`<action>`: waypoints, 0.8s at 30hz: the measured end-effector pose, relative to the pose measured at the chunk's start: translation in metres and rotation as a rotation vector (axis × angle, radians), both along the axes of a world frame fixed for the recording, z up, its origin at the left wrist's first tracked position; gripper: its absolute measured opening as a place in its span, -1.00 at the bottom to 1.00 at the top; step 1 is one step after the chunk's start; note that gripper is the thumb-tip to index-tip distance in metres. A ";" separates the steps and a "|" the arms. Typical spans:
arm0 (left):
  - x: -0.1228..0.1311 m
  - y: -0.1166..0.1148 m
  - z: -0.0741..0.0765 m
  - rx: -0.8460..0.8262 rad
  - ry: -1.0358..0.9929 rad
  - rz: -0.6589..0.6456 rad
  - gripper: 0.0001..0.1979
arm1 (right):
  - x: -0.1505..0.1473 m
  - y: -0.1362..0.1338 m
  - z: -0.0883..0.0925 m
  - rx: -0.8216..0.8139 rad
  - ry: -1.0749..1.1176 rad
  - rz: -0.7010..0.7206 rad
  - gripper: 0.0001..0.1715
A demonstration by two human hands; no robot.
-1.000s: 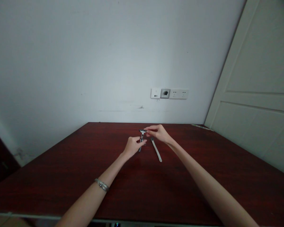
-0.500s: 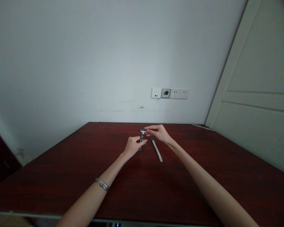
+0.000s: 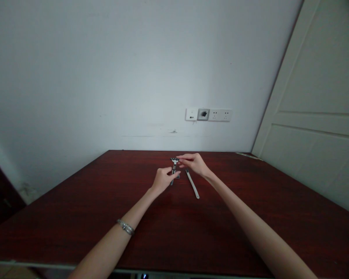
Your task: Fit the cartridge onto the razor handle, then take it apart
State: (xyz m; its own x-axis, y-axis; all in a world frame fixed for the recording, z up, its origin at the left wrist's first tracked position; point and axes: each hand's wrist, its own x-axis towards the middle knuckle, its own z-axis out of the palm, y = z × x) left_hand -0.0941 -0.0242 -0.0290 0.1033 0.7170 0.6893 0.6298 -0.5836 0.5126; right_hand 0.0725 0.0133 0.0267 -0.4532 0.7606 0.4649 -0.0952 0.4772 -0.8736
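Observation:
My left hand (image 3: 162,179) is closed round the handle of a razor (image 3: 174,163), which stands tilted with its T-shaped head up. The thumb and fingers of my right hand (image 3: 194,162) pinch the right end of that head. Whether anything small sits between those fingertips is too fine to make out. Just right of the razor, a slim pale brush (image 3: 193,184) with a dark tip lies on the table. Behind my left thumb a small greyish piece (image 3: 178,175) shows in part.
The dark red wooden table (image 3: 215,232) reaches back to a pale wall with sockets (image 3: 220,115). A white panelled door (image 3: 317,128) stands at the right. A silver bracelet (image 3: 126,227) is on my left wrist.
Hardly anything differs. Both hands keep their hold on the razor, and the picture has shifted only very slightly.

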 end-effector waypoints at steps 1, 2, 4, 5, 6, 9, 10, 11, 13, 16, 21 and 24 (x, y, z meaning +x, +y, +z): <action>0.000 0.000 0.000 0.000 -0.001 -0.002 -0.60 | 0.000 0.000 0.000 0.000 0.002 -0.004 -0.63; 0.000 0.000 0.000 -0.001 -0.001 -0.002 -0.61 | -0.001 -0.001 0.000 0.000 0.003 -0.007 -0.63; 0.000 0.000 0.000 -0.005 -0.002 0.002 -0.61 | -0.001 -0.001 0.000 -0.005 0.000 -0.009 -0.62; 0.000 0.000 0.000 -0.005 -0.004 0.009 -0.61 | -0.001 -0.001 0.000 -0.007 -0.005 -0.009 -0.62; 0.001 0.001 0.000 -0.006 -0.005 0.018 -0.61 | -0.001 -0.001 0.001 -0.011 -0.012 -0.010 -0.61; 0.001 0.001 -0.001 -0.003 -0.005 0.040 -0.59 | -0.001 -0.001 0.001 -0.021 -0.017 -0.018 -0.61; 0.001 0.001 -0.001 -0.003 -0.002 0.039 -0.59 | -0.001 -0.001 0.001 -0.022 -0.012 -0.021 -0.61; 0.001 0.001 -0.001 -0.003 0.001 0.036 -0.59 | -0.001 -0.001 0.001 -0.023 -0.007 -0.021 -0.61; 0.001 0.000 0.000 -0.001 0.004 0.028 -0.59 | 0.000 0.000 0.000 -0.022 -0.001 -0.021 -0.61; 0.001 0.000 0.000 0.003 0.007 0.017 -0.60 | 0.000 0.002 -0.001 -0.016 -0.002 -0.016 -0.62; 0.001 -0.001 0.001 -0.004 0.013 0.007 -0.60 | 0.002 0.003 -0.003 -0.002 -0.003 0.017 -0.64; 0.001 -0.001 0.002 -0.003 0.007 0.007 -0.61 | 0.002 0.003 -0.003 0.006 -0.004 0.018 -0.65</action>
